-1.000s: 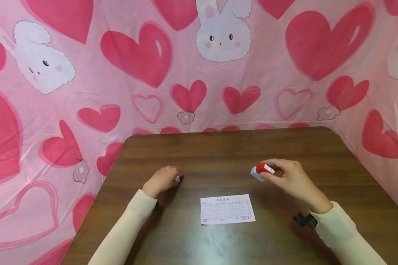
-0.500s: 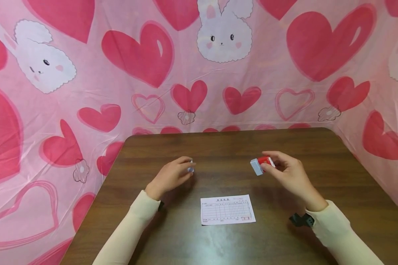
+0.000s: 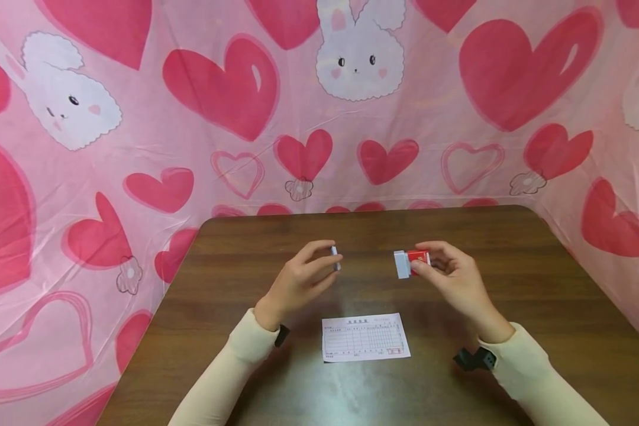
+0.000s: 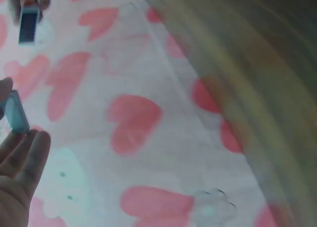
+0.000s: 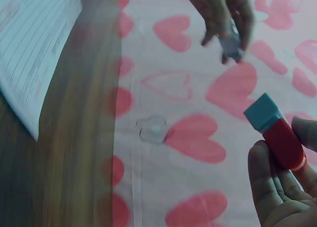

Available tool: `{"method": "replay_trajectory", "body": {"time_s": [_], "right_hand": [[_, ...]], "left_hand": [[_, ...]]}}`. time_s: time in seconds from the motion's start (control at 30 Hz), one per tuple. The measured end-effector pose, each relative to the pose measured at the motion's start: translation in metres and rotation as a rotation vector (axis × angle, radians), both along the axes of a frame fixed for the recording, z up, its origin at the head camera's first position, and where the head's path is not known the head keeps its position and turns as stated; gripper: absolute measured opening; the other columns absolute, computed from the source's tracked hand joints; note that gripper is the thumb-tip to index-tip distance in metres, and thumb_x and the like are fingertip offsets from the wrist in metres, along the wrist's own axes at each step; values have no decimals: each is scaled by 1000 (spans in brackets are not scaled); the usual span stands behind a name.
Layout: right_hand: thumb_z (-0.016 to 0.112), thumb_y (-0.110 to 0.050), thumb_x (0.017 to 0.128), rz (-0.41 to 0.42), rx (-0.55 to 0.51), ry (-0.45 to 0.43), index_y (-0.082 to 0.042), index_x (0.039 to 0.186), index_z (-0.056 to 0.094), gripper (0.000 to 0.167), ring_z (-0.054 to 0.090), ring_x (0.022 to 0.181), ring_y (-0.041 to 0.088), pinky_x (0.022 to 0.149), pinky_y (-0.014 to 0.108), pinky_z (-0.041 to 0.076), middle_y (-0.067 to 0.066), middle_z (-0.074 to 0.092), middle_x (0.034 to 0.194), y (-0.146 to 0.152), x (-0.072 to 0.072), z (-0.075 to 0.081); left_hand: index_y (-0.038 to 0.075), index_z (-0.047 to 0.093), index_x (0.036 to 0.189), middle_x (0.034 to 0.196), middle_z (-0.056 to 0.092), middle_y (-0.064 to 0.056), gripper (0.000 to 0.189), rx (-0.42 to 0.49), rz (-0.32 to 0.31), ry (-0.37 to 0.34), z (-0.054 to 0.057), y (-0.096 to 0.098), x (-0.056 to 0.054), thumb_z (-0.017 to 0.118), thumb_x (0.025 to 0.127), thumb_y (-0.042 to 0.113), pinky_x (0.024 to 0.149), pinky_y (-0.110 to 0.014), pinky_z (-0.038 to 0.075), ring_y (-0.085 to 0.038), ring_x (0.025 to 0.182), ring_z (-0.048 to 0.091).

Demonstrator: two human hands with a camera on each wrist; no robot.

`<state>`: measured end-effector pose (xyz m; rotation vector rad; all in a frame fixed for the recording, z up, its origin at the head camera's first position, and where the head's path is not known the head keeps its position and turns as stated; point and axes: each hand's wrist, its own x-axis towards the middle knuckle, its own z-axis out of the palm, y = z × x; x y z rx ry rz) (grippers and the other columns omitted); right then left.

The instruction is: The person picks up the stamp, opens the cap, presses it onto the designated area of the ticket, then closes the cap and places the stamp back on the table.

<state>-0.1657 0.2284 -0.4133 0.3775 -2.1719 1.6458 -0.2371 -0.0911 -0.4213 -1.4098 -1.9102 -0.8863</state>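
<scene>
My right hand point(image 3: 455, 278) pinches a rubber stamp point(image 3: 419, 258) between thumb and fingers, above the table. The stamp has a red body and a pale blue end, which points left. In the left wrist view, that end of the stamp point(image 4: 29, 25) shows a dark rectangular face. A small pale blue cap point(image 3: 335, 258) is pinched in my left hand point(image 3: 298, 279), at about the same height and facing the stamp. A gap separates the two. The cap point(image 4: 17, 113) appears as a shallow block in the left wrist view.
A printed paper form point(image 3: 364, 337) lies on the brown wooden table point(image 3: 319, 236), nearer to me than both hands. It bears a small red mark at its lower right corner. Behind the table hangs a pink curtain point(image 3: 309, 106) with hearts and rabbits.
My left hand has lifted the cap off the table and moved it right and up, toward the stamp. The right hand has turned the stamp so its pale end points left.
</scene>
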Motion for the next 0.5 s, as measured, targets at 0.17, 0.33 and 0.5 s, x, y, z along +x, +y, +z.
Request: {"method": "replay_trajectory", "body": {"time_s": [0.17,0.33,0.5], "right_hand": [[73,14,90,79,-124,16,4,120,69,32,72,80,12,74,21,60,0,78,100,-13,6,4],[71,19,89,145,-211,52,0,119,70,36,72,81,11,74,22,60,6,78,100,-29,12,9],[70,20,89,169,-250,70,0,120,69,37,72,82,11,73,22,60,5,77,99,-38,15,11]], "left_hand": [[3,72,123,132,60,-22,50,72,-90,101,10,21,13,90,77,-6,81,-24,60,-25,94,70],[2,69,125,131,61,-23,51,112,-122,147,14,37,24,90,79,-4,87,-26,60,-25,99,71],[-3,66,127,130,64,-22,50,150,-125,186,12,46,26,88,82,-2,97,-33,58,-31,113,70]]}}
